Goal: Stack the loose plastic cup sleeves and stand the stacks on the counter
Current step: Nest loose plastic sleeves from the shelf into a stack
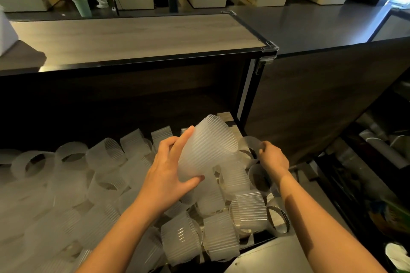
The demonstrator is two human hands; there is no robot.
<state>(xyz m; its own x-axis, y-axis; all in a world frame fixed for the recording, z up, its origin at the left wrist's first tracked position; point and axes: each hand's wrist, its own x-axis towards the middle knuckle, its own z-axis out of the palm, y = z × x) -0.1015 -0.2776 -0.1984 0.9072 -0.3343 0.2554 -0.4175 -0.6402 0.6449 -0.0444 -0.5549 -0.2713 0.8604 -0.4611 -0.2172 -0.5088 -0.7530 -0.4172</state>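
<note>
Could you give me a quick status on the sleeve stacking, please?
Left hand grips sleeve stack. Right hand pinches loose sleeve. No stacks on wooden counter yet. Nothing blocking.

Dim indoor light, wide-angle bend at edges.
Glare on counter top [137, 35]; daylight upper right; recess [111, 95] dark; left sleeves [33, 195] blurred.

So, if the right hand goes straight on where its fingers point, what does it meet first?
Probably the stack of sleeves in the left hand. The right hand, pinching a loose sleeve, points left toward it; depth is unclear.
</note>
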